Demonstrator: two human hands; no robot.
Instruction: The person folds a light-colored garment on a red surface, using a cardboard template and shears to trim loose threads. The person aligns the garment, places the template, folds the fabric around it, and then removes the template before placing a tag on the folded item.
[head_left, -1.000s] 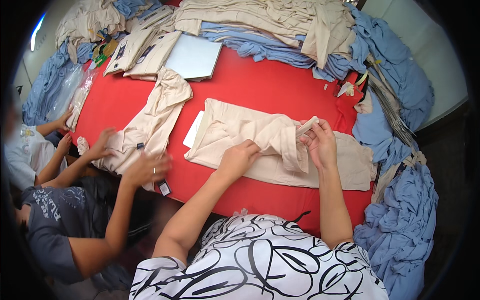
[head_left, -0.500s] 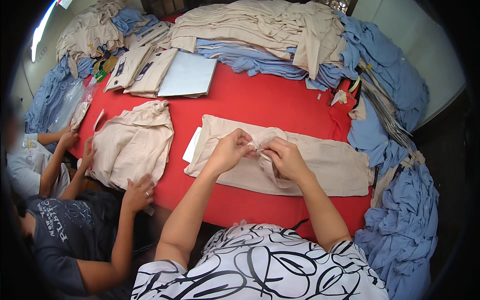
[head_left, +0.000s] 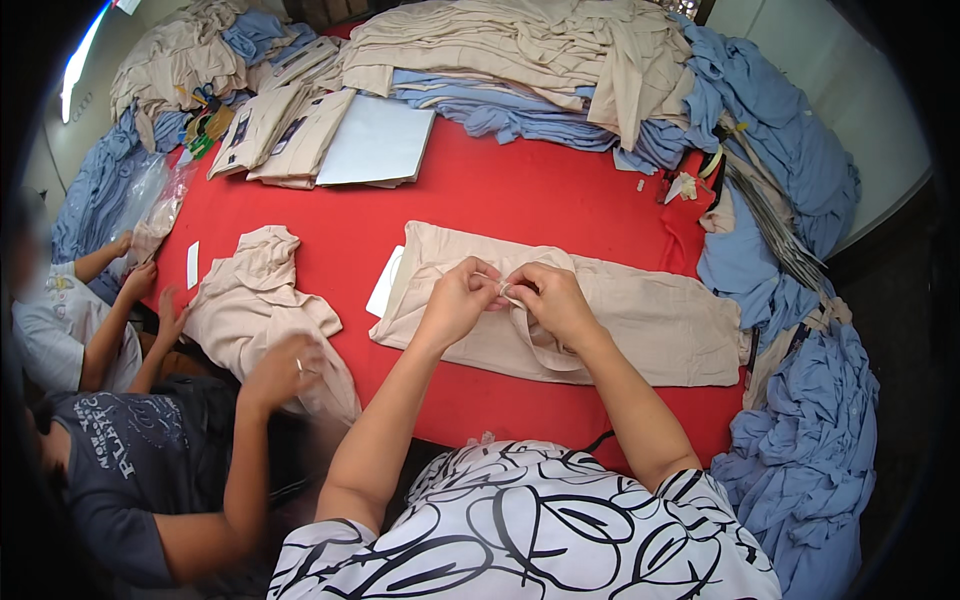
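Since the red surface bore its weight, left hand and right hand merely pinched the long beige cloth garment.

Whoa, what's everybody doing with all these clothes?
The person's left hand and right hand are close together, pinching a bit of the long beige garment that lies spread on the red table. On the left, a co-worker has both hands at another beige garment. Beige clothes and blue clothes are heaped around the edges.
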